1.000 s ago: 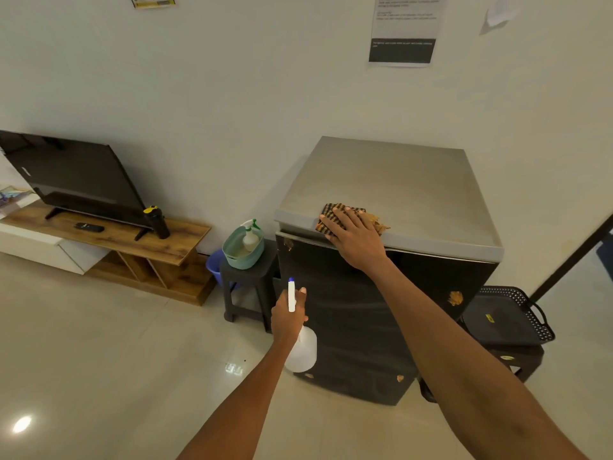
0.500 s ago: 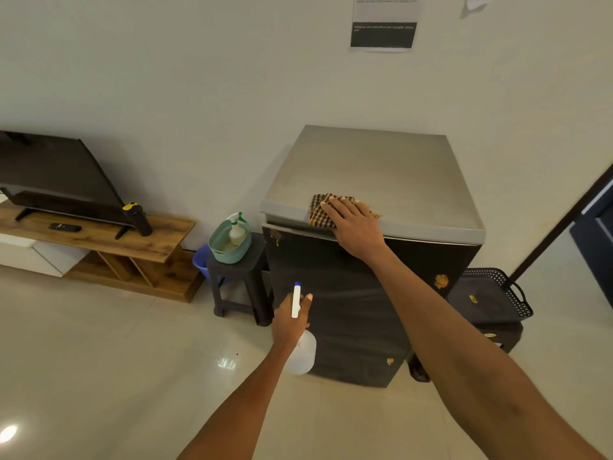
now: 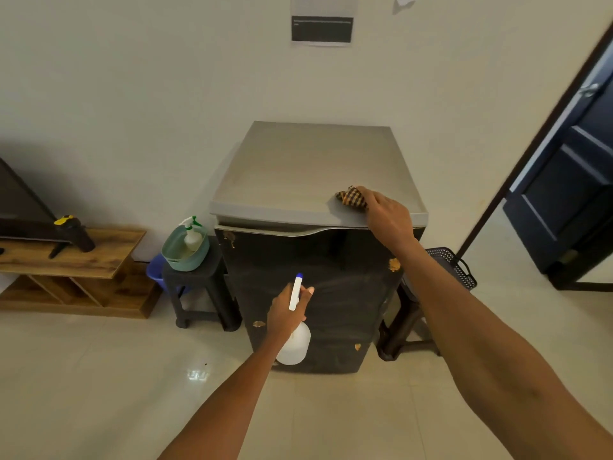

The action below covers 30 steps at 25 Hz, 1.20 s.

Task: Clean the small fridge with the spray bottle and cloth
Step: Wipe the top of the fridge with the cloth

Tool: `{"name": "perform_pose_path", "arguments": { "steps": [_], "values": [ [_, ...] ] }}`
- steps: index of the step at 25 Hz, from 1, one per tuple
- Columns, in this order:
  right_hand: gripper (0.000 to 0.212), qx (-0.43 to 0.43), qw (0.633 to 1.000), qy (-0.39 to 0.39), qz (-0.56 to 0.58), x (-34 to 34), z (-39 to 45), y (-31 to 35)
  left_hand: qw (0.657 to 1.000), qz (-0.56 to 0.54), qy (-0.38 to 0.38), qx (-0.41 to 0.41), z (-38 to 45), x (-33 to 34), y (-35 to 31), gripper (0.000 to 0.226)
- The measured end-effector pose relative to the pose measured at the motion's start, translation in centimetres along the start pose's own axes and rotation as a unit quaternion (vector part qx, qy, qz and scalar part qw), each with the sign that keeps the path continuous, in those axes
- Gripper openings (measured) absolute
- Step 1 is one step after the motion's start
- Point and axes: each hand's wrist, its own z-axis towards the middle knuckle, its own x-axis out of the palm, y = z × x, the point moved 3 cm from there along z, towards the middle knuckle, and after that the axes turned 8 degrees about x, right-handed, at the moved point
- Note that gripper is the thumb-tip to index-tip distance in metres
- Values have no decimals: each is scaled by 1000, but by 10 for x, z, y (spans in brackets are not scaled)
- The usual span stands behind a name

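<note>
The right hand (image 3: 386,215), pressing the checked cloth (image 3: 351,196), has swept from the fridge (image 3: 315,171) top's front-left to its front-right, so wiping progresses, while the left hand (image 3: 287,313) grips the spray bottle (image 3: 295,340) before the door.

I see fridge (image 3: 318,167) grey on top, black door with tan-orange blotches | cloth (image 3: 351,196) checked orange, black and cream | spray bottle (image 3: 295,343) white, blue nozzle tip | basin (image 3: 184,252) mint green | stool (image 3: 202,287) black | shelf (image 3: 73,257) brown woodgrain | floor (image 3: 99,376) glossy cream tile
</note>
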Motion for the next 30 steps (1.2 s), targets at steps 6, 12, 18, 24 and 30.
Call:
{"name": "perform_pose_path", "arguments": {
  "steps": [6,12,18,24,30],
  "values": [
    [60,-7,998,45,-51,6,-16,-55,997,7,79,3,-4,50,-21,30],
    [64,-23,993,109,-45,10,-14,-64,992,87,93,26,-16,100,-40,46],
    [63,-27,992,116,-36,9,-11,-66,989,48,138,22,-19,125,-46,53],
    [69,-37,993,102,-56,12,-18,-73,983,-5,180,39,-23,134,-59,34],
    [74,-30,992,102,-64,14,-19,-80,990,36,120,60,-18,139,-51,60]
  ]
}}
